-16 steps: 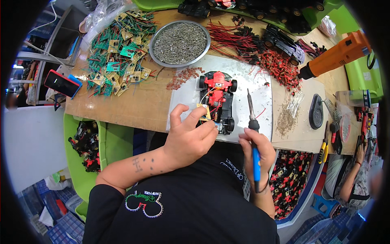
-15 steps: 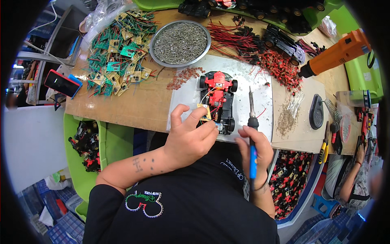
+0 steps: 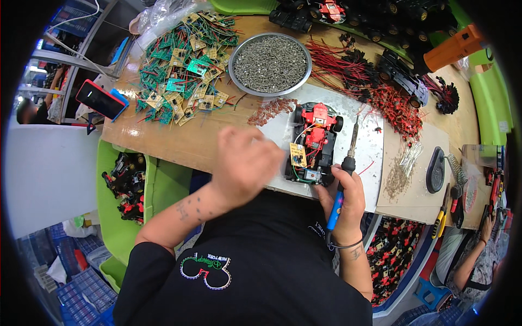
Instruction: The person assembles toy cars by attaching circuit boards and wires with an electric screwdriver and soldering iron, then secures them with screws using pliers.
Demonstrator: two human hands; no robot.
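A toy car chassis (image 3: 325,149), black with red parts, lies upside down on the white board (image 3: 263,144). A small tan circuit board (image 3: 298,155) with thin wires sits on its left side. My right hand (image 3: 350,204) is closed on a soldering iron (image 3: 335,211) with a blue handle, its metal tip pointing up and away, to the right of the chassis. The fingers of that hand are also at the chassis's near right corner; whether they grip it I cannot tell. My left hand (image 3: 243,163) hovers left of the chassis, its fingers smeared by motion.
Circuit boards (image 3: 176,85) with wires are heaped at the far left, beside a metal bowl (image 3: 271,65) of screws. Red and black wired parts (image 3: 394,108) lie at the far right, near an orange heat gun (image 3: 455,50). A soldering stand (image 3: 436,169) and pliers (image 3: 441,213) lie right.
My left hand has let go of the circuit board and moved left, off the chassis. My right hand, with the soldering iron, has come to the chassis's near corner. The whole view has shifted.
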